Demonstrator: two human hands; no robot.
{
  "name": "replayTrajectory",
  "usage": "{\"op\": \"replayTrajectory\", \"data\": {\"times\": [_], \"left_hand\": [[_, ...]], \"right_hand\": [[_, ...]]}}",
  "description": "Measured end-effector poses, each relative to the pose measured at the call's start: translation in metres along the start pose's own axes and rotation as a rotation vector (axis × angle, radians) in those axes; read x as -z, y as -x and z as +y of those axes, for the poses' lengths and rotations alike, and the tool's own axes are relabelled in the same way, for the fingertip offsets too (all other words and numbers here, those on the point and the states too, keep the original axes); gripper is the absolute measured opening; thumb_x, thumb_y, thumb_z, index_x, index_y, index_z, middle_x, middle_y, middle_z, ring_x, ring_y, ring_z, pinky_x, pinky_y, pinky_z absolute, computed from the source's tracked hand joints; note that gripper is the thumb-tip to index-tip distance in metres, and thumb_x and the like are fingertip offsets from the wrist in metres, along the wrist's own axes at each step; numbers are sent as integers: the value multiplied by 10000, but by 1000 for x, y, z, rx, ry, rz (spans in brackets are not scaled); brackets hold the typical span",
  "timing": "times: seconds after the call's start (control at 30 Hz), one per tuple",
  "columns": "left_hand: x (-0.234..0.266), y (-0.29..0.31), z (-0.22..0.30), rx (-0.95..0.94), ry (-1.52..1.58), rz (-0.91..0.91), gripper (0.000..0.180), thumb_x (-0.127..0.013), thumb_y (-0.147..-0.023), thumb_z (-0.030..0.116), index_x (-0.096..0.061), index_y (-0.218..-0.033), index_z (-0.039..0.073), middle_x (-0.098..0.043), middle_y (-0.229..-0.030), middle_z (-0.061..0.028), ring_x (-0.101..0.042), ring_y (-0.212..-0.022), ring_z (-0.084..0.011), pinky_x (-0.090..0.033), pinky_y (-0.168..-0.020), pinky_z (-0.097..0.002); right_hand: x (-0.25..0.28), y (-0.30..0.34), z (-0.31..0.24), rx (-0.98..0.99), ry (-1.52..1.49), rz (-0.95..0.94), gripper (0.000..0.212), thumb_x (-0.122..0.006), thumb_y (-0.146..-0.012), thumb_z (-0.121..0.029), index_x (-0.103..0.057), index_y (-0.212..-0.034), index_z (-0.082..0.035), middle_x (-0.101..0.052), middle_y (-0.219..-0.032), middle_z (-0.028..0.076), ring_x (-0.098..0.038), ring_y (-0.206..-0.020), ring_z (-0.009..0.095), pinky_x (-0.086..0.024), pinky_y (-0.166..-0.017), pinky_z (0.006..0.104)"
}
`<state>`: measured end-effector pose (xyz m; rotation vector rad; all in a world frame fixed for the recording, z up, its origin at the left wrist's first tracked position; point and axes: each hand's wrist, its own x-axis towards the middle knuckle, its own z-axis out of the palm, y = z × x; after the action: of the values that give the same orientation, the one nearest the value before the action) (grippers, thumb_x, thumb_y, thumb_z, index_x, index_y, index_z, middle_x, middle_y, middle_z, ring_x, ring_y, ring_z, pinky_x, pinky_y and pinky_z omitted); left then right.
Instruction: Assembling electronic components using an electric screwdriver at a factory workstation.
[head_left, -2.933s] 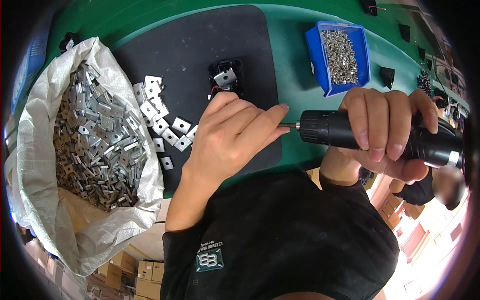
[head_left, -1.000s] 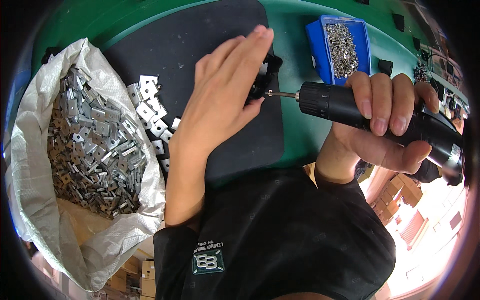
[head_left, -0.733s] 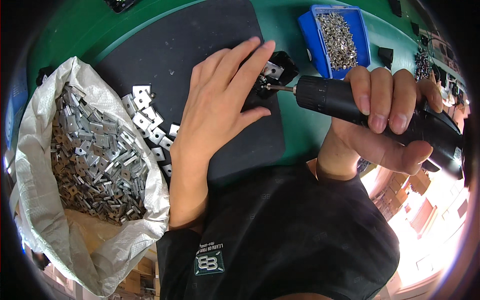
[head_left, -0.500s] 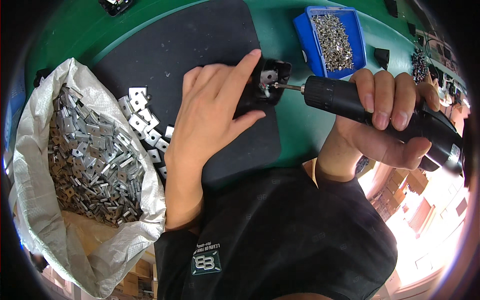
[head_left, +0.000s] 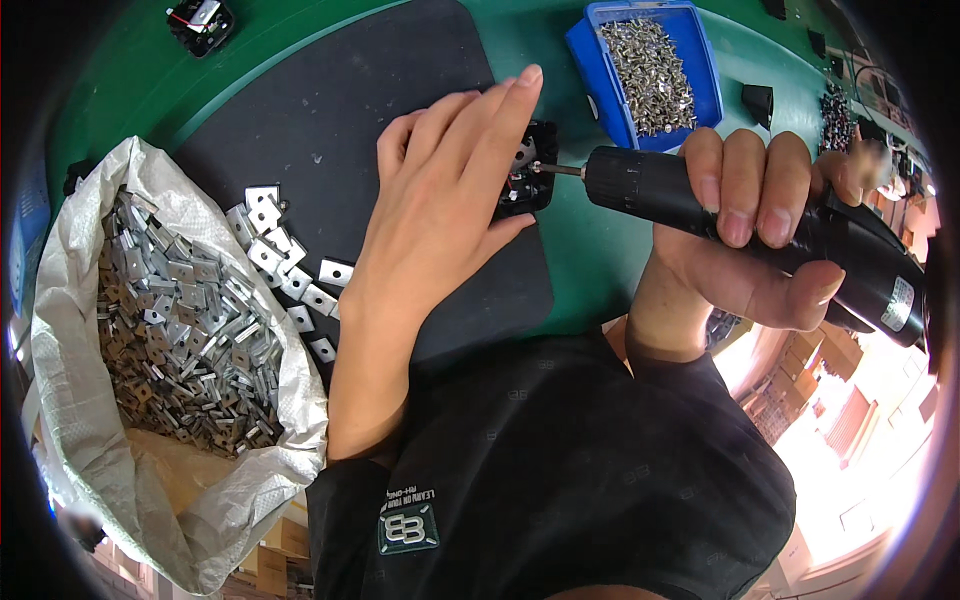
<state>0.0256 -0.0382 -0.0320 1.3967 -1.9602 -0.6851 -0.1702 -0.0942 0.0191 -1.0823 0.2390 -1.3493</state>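
We see the left grip clasped around a black housing (head_left: 544, 196) at the right edge of a dark mat (head_left: 350, 110) on the green table (head_left: 600, 240), while the right grip clenches a black power screwdriver (head_left: 640, 180). A metal plate (head_left: 524, 153) already sits inside; what looks like a screw (head_left: 537, 167) at the bit appears not yet driven home, we judge. Loose plates (head_left: 265, 255) lie left over nearby. Pale lettering marks a shirt patch (head_left: 408, 528); we find the tool's label (head_left: 898, 303) too small to read.
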Motion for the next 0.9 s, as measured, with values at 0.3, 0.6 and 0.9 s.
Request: {"op": "replayTrajectory", "data": {"times": [0.3,0.6,0.9], "left_hand": [[-10,1,0,25,11,14,851,-890,-542,194,-539,-1311,94,-593,-1247,-85,-540,-1159,-288,-362,-996,-413],[-11,0,-1,14,14,18,787,-869,-585,204,-548,-1296,100,-598,-1252,-73,-538,-1163,-287,-355,-1003,-414],[-10,2,-2,9,8,39,759,-860,-596,166,-523,-1271,84,-588,-1194,-56,-539,-1107,-260,-379,-964,-428]], "right_hand": [[-1,1,0,-6,88,-17,509,-735,-834,-367,-526,-1259,-182,-521,-825,-34,-493,-691,101,-369,-711,295],[-4,2,1,-11,119,-4,519,-755,-821,-377,-515,-1243,-193,-519,-817,-35,-492,-684,101,-366,-697,287],[-9,7,8,-11,143,3,531,-766,-821,-372,-515,-1252,-191,-514,-830,-33,-488,-691,107,-363,-710,293]]}}
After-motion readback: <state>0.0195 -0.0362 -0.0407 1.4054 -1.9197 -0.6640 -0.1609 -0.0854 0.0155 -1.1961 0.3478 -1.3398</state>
